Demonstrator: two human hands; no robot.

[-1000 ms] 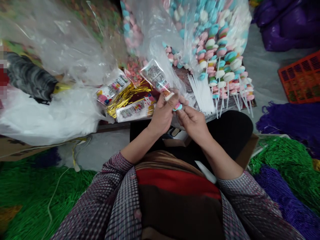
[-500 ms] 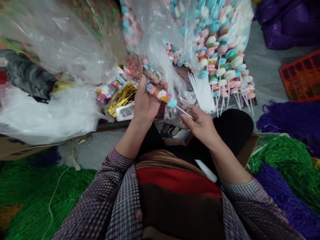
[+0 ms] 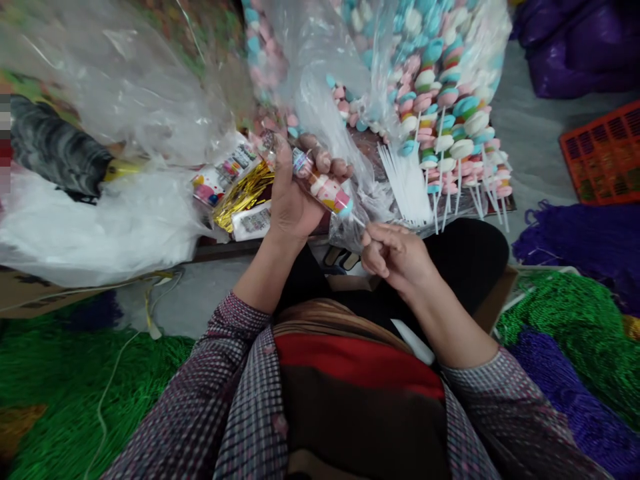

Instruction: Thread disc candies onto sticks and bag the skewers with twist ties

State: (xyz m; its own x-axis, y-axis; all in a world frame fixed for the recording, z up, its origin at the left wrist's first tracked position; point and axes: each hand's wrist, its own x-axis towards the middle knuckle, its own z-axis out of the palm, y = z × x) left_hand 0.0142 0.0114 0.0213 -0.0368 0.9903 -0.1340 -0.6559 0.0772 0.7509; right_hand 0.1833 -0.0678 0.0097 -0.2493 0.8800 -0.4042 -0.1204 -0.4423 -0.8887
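We are working at a bench [image 3: 369, 148], with clear bags [image 3: 125, 80] of sweets filling its far side, seemingly so that the bulk is leaving the front for smaller things. At the bench's right end, stacked candy skewers [image 3: 445, 143] are lying with their bare ends pointing toward its near edge, probably because that is sparing the soft pieces from handling. Over the bench's near edge, our left hand [image 3: 297, 193] is turning its palm upward, its grip apart and the thumb spread, likely because a loose cradle is pressing the sweets less. Just before that edge, our right hand [image 3: 397, 257] is bringing its grip together, apparently clamped on a white stick [image 3: 359, 220], the firm part. Left on the bench, printed packets [image 3: 235, 163] are flanking gold ties [image 3: 245, 200]. The wrapped candy skewer [image 3: 327, 190] is resting across our left fingers, above the bench's front edge
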